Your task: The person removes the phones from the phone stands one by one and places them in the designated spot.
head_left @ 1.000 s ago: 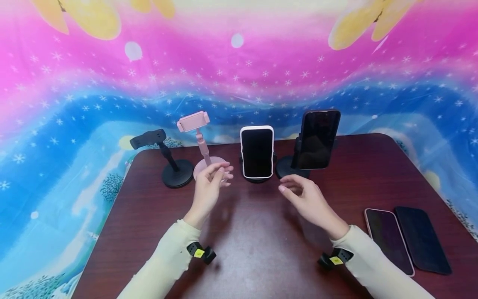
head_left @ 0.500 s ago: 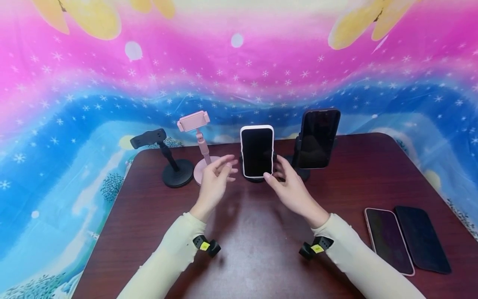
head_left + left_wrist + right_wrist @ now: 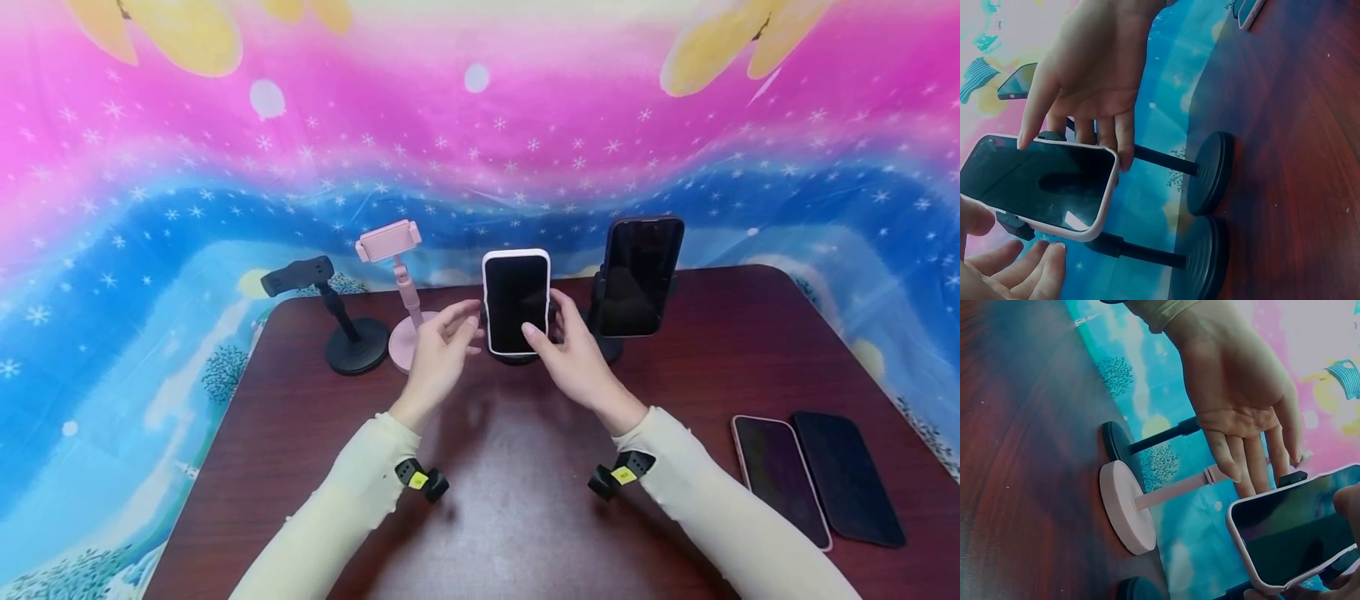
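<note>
A phone in a white case (image 3: pixel 514 296) stands upright in a black phone stand (image 3: pixel 1154 253) at the middle of the back of the table. My right hand (image 3: pixel 581 362) holds the phone's lower right part, thumb on the screen and fingers behind. My left hand (image 3: pixel 437 357) is beside the phone's left edge, its fingers relaxed and holding nothing. In the left wrist view the stand's clamp (image 3: pixel 1015 225) sits at the phone's edge, close to the left fingers. Most of the stand is hidden behind the phone in the head view.
On the left are a pink phone stand (image 3: pixel 407 292) and a black one (image 3: pixel 352 343). Another phone (image 3: pixel 641 275) stands in a holder to the right. Two more dark phone-like slabs, one pink-rimmed (image 3: pixel 782 479) and one black (image 3: pixel 847 479), lie at the table's right side.
My right hand has moved left and forward onto the phone, its thumb now on the screen. The left hand has come right and forward, closer to the phone's left edge.
</note>
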`<state>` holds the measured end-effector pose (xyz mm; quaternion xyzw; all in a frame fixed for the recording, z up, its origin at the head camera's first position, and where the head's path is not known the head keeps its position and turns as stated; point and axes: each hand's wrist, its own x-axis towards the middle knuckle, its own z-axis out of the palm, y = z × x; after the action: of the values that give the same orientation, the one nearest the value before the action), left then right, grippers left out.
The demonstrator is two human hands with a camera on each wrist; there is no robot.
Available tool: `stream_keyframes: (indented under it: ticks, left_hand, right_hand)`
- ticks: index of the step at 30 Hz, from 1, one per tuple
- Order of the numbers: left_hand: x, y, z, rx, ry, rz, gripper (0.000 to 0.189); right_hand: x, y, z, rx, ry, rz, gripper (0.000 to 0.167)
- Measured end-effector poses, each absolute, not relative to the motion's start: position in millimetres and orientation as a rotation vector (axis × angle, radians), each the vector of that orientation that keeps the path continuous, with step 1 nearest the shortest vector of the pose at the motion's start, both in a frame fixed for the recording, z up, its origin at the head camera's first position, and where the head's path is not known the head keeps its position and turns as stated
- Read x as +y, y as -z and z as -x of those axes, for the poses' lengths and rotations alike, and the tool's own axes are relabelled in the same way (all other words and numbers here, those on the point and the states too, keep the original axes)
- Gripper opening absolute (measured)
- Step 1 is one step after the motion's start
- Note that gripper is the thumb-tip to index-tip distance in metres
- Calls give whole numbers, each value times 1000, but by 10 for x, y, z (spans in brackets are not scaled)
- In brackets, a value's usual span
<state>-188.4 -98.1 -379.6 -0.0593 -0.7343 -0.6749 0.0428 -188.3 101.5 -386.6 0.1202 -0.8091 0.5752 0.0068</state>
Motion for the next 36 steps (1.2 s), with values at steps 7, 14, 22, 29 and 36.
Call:
stream_keyframes:
  ticks: [7,14,22,29,36]
  left_hand:
    - [-932,3746,1914,-2245,2066,221,36]
    - [-912,3757,1958,-2278,2046,250,40]
    - [-926,3798,2018,-2346,1951,286,45]
    - [-913,3796,2055,-2396,1807,301,44]
    - [-893,3796,2052,-2400,1784,279,40]
  right_hand:
    - [988,3849,1939,-2505,-1779,-382,60]
    - [962,3830,1964,-2430,-1802,-391,50]
    - [969,3871,2000,-2433,-1737,-375,45]
    - [974,3870,2018,-2403,-1730,-379,42]
    - [958,3849,2011,-2386,-1725,-381,38]
